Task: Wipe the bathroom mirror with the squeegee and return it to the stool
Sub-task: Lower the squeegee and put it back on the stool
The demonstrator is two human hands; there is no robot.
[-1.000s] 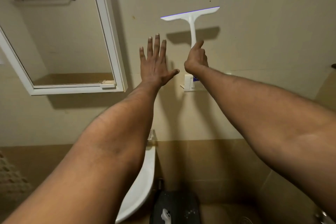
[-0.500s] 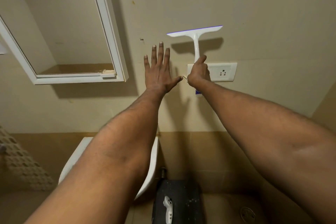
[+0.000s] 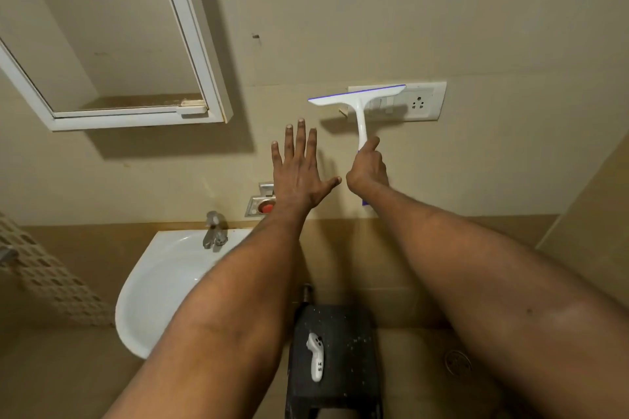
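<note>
The right hand point(image 3: 367, 168) grips the squeegee point(image 3: 360, 105) by its handle and has lowered it — well away from the mirror point(image 3: 112, 27) at ten o'clock, toward the stool point(image 3: 343, 323) at six. The left hand point(image 3: 299, 170) stays spread, empty — I judge the return begins.

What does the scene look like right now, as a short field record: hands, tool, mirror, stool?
right hand: closed on the handle of the white plastic squeegee with purple blade edge, blade up
left hand: open, fingers spread, empty
white-framed wall mirror: upper left, apart from the squeegee
small black stool: below, on the floor, beside the white ceramic basin
on stool: white handheld controller
</note>
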